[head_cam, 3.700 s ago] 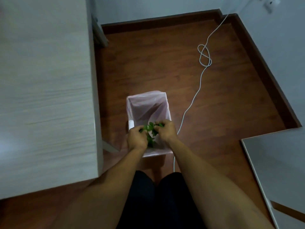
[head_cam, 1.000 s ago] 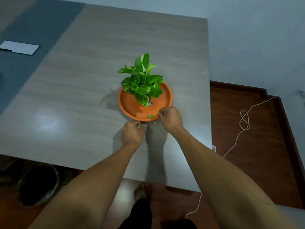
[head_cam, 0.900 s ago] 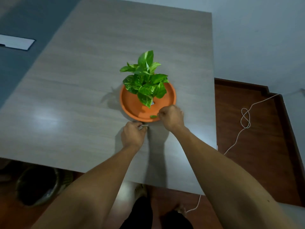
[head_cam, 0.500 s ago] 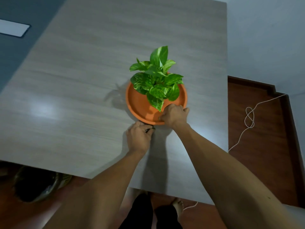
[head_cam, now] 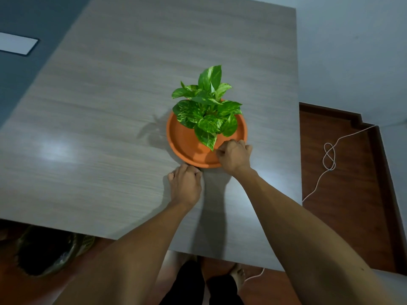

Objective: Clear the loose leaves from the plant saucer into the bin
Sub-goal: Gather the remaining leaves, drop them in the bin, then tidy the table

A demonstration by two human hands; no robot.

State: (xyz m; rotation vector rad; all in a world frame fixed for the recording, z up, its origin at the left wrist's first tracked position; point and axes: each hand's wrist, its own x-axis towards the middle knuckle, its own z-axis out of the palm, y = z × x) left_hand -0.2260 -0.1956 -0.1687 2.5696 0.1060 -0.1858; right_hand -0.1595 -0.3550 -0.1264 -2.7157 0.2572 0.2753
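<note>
An orange plant saucer point(head_cam: 182, 139) stands on the grey wood-grain table point(head_cam: 110, 128), right of centre. A green variegated plant point(head_cam: 207, 111) rises from its middle. My right hand point(head_cam: 233, 156) rests on the saucer's near right rim, fingers curled shut where a small loose leaf lay. That leaf is hidden under the hand. My left hand point(head_cam: 186, 186) lies on the table just in front of the saucer's near edge, fingers closed; what is inside them is hidden. No loose leaf shows on the bare part of the saucer. The bin is out of view.
A dark woven basket point(head_cam: 44, 252) sits on the floor under the table's near left edge. A white cable point(head_cam: 329, 157) loops across the wooden floor to the right. A white panel point(head_cam: 17, 44) lies at the far left. The table's right edge is close to the saucer.
I have turned from the pink-lined bin to the table. Over the last second my right hand moved onto the saucer's near rim and covered the small leaf. The left hand stayed closed.
</note>
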